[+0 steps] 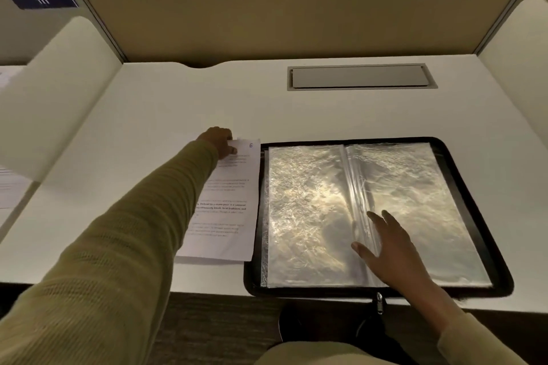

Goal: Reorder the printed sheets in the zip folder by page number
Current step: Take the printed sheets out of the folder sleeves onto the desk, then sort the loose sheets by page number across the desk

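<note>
A black zip folder (462, 187) lies open on the white desk, showing two shiny clear plastic sleeves (305, 210) with no sheet visible in them. Left of it lies a stack of printed sheets (234, 216); the top one bears a handwritten 6 in its far right corner. My left hand (221, 141) pinches the far edge of that stack, thumb on top. My right hand (391, 249) rests flat with spread fingers on the folder's right sleeve, near the spine.
The desk (166, 104) has a grey cable hatch (358, 76) at the back and tan partitions on three sides. The folder's zip pull (379, 304) hangs over the front edge. More papers (12, 187) lie on the neighbouring desk to the left.
</note>
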